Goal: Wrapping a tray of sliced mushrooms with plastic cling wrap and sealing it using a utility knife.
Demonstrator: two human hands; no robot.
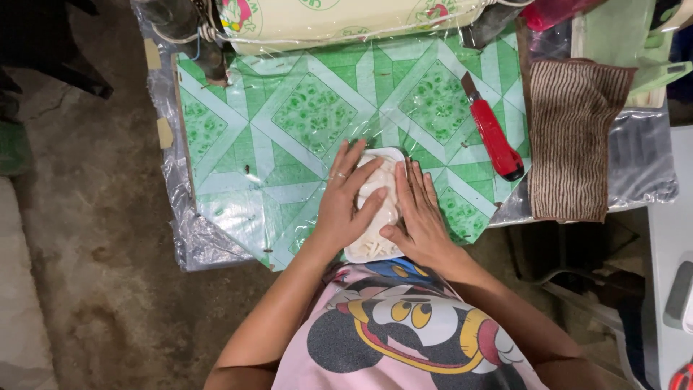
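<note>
A white foam tray (372,245) of pale food strips lies on the green patterned table (289,123), under clear plastic film. My left hand (348,198) lies flat over the tray's left side, fingers spread, a ring on one finger. My right hand (419,213) presses flat along the tray's right side, fingers pointing away from me. Both palms rest on the film covering the tray. Neither hand grips anything.
A red-handled utility knife (492,133) lies to the right of the tray. A brown striped cloth (574,137) hangs over the table's right edge. A large roll of clear film (339,22) sits along the far edge. Concrete floor lies to the left.
</note>
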